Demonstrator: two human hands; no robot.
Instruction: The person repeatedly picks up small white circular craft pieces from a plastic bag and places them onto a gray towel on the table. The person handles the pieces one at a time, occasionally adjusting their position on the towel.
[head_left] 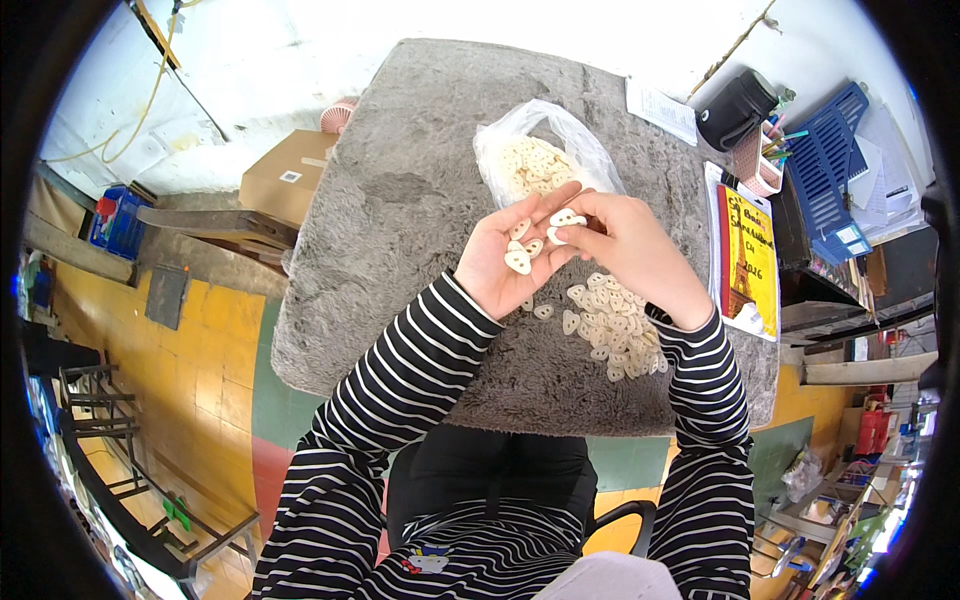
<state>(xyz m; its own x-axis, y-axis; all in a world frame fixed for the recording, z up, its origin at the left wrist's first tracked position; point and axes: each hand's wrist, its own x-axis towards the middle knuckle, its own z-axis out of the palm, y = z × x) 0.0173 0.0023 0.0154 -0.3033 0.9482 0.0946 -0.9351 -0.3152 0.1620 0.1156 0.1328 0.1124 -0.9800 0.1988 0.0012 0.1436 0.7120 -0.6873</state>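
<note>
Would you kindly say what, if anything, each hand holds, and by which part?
The left hand cups cream buttons on its palm; the right hand pinches others between thumb and fingers, exact contact unclear.

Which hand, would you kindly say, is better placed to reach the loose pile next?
Probably the right hand: the loose pile lies beside its wrist, though it pinches pale pieces. The left hand is palm up, farther off, with more pale pieces resting on it.
</note>
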